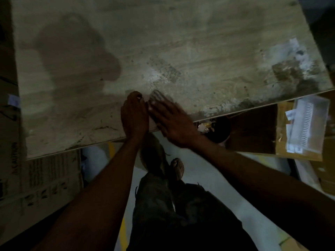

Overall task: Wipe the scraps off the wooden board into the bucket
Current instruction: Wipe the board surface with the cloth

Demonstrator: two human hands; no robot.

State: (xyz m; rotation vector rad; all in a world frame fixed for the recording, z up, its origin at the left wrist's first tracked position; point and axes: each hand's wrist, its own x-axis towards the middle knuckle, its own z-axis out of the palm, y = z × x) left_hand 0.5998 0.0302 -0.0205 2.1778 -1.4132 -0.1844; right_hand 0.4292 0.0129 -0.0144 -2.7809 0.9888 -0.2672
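Laid flat on wooden board [163,42], straight fingers [159,109] of right hand [172,122]; touching cupped left hand [134,115], grip unclear; bucket [220,130] below edge.

Tabletop [72,105] is a stained wooden board with gritty scraps [163,71] scattered mid-surface and a dark-and-white residue patch [290,69] near the right corner.

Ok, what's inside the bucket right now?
The bucket holds a few pale and yellowish scraps near its left rim. The rest is dark, and the wooden board covers its far side.
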